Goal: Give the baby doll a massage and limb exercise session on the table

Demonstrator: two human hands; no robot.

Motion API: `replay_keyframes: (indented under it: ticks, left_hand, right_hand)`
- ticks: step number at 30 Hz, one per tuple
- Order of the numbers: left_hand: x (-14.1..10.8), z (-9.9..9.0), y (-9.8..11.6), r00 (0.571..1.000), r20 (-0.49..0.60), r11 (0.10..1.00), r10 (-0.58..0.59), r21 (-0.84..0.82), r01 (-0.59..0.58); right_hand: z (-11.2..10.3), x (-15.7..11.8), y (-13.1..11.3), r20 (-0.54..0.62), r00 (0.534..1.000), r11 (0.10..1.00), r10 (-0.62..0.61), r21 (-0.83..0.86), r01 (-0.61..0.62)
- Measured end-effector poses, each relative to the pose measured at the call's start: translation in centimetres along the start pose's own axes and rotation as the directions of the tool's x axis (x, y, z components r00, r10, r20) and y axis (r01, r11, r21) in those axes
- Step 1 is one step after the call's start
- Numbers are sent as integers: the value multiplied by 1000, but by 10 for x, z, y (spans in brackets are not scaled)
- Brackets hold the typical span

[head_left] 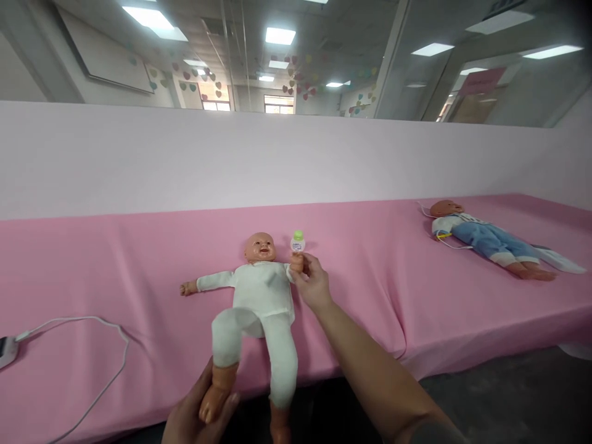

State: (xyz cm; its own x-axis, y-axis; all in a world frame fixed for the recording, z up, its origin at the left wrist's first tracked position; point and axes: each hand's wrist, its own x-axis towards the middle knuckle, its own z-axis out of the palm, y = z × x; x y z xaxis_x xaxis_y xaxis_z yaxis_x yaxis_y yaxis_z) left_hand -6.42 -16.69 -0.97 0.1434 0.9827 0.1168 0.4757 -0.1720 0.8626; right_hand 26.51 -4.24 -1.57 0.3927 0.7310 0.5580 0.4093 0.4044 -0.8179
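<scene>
A baby doll (pixel 263 290) with a white cloth body lies on its back on the pink cover, its head away from me and its feet past the near edge. My left hand (pixel 198 404) is wrapped round the doll's foot on the left, the knee of that leg bent up. On the other side, my right hand (pixel 313 282) grips the doll's raised hand (pixel 296 263) between thumb and fingers. Just above that small hand is a little clear bottle (pixel 298 244) with a green cap; whether it touches the doll's hand I cannot tell.
A second doll (pixel 485 237) in blue trousers lies at the right, with a thin white cord and a yellow piece by its arm. A white cable (pixel 99 319) runs from a white plug block (pixel 8 351) at left. Behind the pink-covered table (pixel 115 259) stands a white wall (pixel 208 160) with glass above.
</scene>
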Motion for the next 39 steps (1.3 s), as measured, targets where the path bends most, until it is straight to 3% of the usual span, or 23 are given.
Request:
replay_keyframes:
  ticks: [2, 5, 7, 10, 14, 17, 19, 22, 25, 28, 30, 33, 39]
  left_hand:
    - [15, 5, 22, 998, 53, 999, 35, -9, -35]
    - [32, 12, 49, 991, 114, 997, 71, 18, -73]
    - [38, 15, 61, 992, 112, 996, 63, 50, -69]
    - [40, 15, 66, 995, 81, 994, 54, 85, -61]
    - [27, 9, 53, 995, 66, 992, 70, 105, -76]
    - [7, 0, 39, 997, 68, 993, 43, 105, -50]
    - [-7, -7, 31, 999, 51, 995, 14, 94, -19]
    - [-26, -12, 18, 997, 58, 995, -46, 86, 40]
    - [-40, -9, 3, 988, 122, 992, -95, 92, 84]
    - [-49, -1, -11, 986, 104, 985, -131, 123, 119]
    - [-51, 3, -17, 985, 78, 976, -157, 167, 142]
    - [-47, -1, -20, 973, 145, 965, -179, 218, 146]
    - [-34, -38, -8, 945, 281, 974, -167, 197, 113]
  right_hand:
    - [8, -10, -13, 178, 973, 983, -149, -77, 165]
    - [17, -17, -22, 425, 837, 899, -346, -104, 425]
    - [19, -17, -25, 494, 770, 858, -403, -87, 505]
    - [18, -15, -24, 474, 777, 857, -413, -84, 508]
    - [13, -13, -19, 372, 874, 925, -312, -90, 368]
    - [7, -9, -11, 230, 966, 989, -121, -50, 136]
    - [-1, -3, -2, 127, 992, 1000, 28, 2, -29]
    - [-16, 8, 17, -37, 973, 974, 228, -6, -228]
    - [-34, 19, 36, -157, 903, 896, 399, -143, -421]
    - [-47, 24, 47, -212, 832, 788, 513, -268, -554]
    - [-51, 25, 49, -215, 812, 753, 542, -305, -583]
    - [-55, 26, 42, -185, 809, 739, 558, -332, -586]
    - [-76, 7, 10, -103, 825, 750, 556, -365, -551]
